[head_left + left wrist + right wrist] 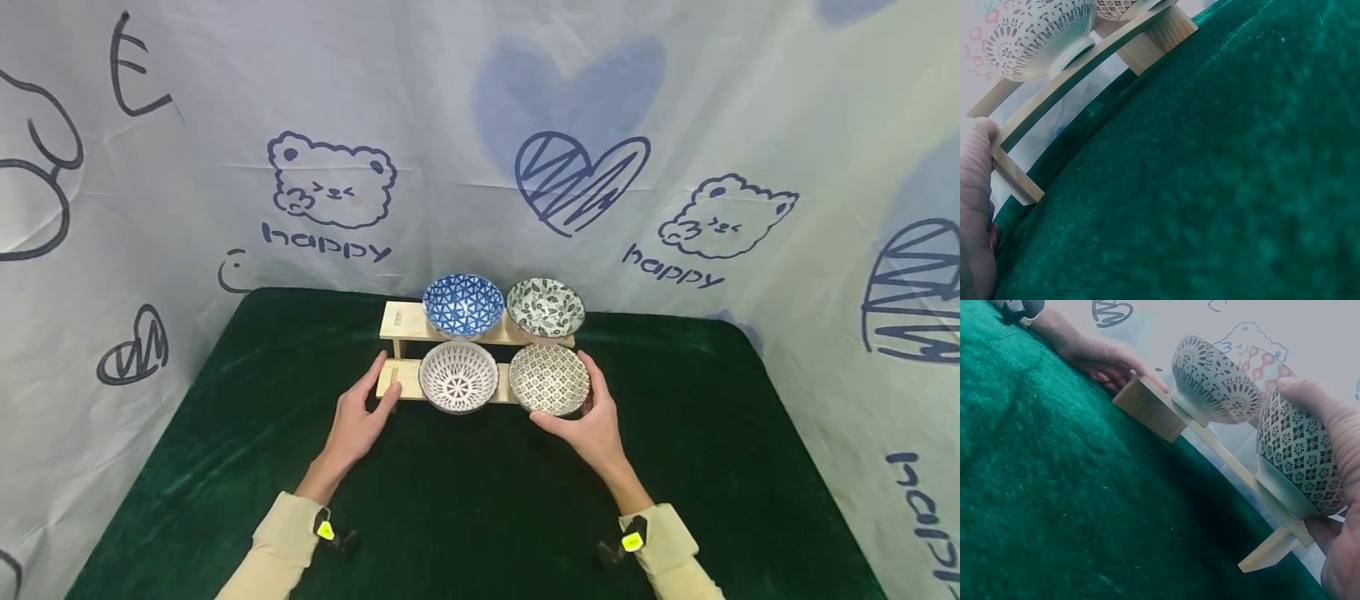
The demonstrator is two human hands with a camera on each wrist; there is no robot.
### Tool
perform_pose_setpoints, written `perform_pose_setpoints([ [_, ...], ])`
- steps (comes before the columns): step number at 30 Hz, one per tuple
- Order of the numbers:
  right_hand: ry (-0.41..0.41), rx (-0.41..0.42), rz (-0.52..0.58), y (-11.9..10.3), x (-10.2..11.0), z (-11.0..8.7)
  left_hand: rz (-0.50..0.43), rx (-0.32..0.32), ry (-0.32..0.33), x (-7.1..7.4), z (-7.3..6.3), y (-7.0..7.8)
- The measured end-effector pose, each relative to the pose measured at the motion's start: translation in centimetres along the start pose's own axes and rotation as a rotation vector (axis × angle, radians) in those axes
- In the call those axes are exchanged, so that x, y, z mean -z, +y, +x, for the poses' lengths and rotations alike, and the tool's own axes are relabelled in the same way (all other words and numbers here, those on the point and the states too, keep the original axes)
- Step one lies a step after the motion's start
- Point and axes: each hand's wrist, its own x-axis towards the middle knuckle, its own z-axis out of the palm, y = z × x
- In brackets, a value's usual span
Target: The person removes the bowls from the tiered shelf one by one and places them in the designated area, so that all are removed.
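A two-tier wooden rack (408,379) carries several patterned bowls. My left hand (361,419) holds the left end of its lower tier, thumb at the front edge, fingers along the side. My right hand (592,422) grips the diamond-patterned bowl (549,380) at the lower right, with the thumb (1300,390) at its rim and a finger low by its foot. Beside it on the lower tier sits a white bowl with dark dashes (458,377). On the upper tier are a blue triangle-patterned bowl (463,305) and a green leaf-patterned bowl (545,308).
Dark green velvet cloth (480,508) covers the table beneath the rack. Behind and at both sides hangs a pale fabric backdrop (450,125) with drawn bears and hearts, close to the table's back edge.
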Motion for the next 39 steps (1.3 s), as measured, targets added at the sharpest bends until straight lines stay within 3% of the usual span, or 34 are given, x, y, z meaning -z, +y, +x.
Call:
perform_pose_setpoints([
  [19, 0.006, -0.005, 0.063, -0.3, 1.4, -0.2, 0.002, -0.008, 0.006, -0.2, -0.3, 0.2],
  [39, 0.098, -0.041, 0.050, 0.1, 4.7, -0.2, 0.001, -0.003, -0.003, 0.0, -0.3, 0.2],
])
